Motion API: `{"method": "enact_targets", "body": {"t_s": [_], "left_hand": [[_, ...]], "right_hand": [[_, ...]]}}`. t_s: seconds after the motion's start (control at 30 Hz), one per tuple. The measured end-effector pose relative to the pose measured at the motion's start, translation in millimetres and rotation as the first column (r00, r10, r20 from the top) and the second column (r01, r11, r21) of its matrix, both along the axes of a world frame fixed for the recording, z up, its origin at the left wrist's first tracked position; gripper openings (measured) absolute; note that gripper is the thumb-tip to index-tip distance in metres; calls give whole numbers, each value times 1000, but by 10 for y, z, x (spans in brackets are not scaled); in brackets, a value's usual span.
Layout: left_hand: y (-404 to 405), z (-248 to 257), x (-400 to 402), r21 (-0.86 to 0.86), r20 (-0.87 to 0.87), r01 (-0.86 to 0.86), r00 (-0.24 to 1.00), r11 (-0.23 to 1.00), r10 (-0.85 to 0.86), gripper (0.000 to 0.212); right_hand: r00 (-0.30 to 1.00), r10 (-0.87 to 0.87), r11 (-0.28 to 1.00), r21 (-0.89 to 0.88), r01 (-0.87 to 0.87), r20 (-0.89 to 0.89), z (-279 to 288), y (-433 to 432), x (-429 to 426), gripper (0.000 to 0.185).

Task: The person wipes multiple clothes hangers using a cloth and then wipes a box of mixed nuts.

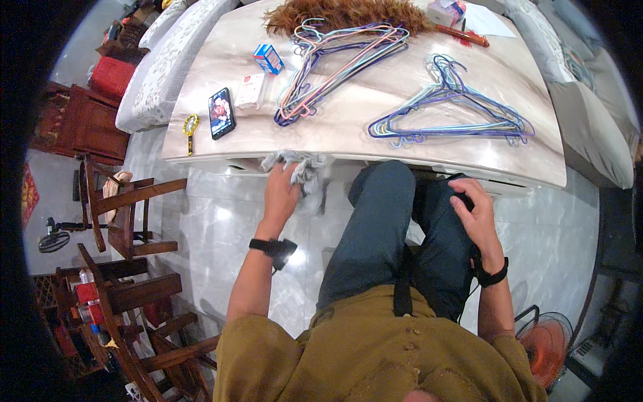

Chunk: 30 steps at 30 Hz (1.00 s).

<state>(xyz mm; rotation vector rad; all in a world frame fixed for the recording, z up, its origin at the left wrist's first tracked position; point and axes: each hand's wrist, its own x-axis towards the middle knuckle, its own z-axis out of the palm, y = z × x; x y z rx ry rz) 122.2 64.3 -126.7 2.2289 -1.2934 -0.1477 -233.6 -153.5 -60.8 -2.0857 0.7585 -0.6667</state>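
My left hand [282, 193] grips a crumpled grey cloth [308, 173] at the near edge of the marble-patterned table [341, 135]. Over my right thigh, my right hand [472, 203] hangs with the fingers bent and apart, holding nothing that I can see. Two piles of coloured hangers lie on the table: one pile [321, 70] at the middle, the other [447, 113] at the right. Towards the left are a smartphone [221, 114] with its screen lit, a yellow and black magnifying glass [190, 131], a white box [250, 90] and a blue box [269, 59].
A brown feather duster [346, 17] lies along the table's far side, beside a red tasselled stick [462, 36]. Sofas [168, 65] flank the table. Wooden chairs [135, 196] stand at the left, and a fan [545, 346] is on the floor at the lower right.
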Motion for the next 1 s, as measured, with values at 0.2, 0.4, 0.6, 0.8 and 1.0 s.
{"method": "enact_targets", "body": {"t_s": [0.2, 0.4, 0.6, 0.8, 1.0], "left_hand": [[-105, 369, -796, -66, -608, 60, 789, 996, -88, 38], [-588, 913, -1351, -288, -812, 394, 382, 873, -441, 49], [-630, -1, -517, -128, -953, 180, 248, 975, -171, 38], [-397, -1253, 266, 31, -37, -103, 994, 994, 105, 56], [-369, -2009, 846, 64, 370, -161, 920, 985, 127, 49]], "right_hand": [[975, 208, 962, 165, -217, 75, 302, 445, 340, 70], [974, 173, 937, 278, -210, 149, 169, 687, 455, 87], [892, -423, 697, 686, 209, 159, -242, 350, -419, 56], [891, -442, 807, 388, 446, -103, -93, 46, -689, 46], [953, -283, 946, 134, 296, -104, -202, 83, -336, 62]]}}
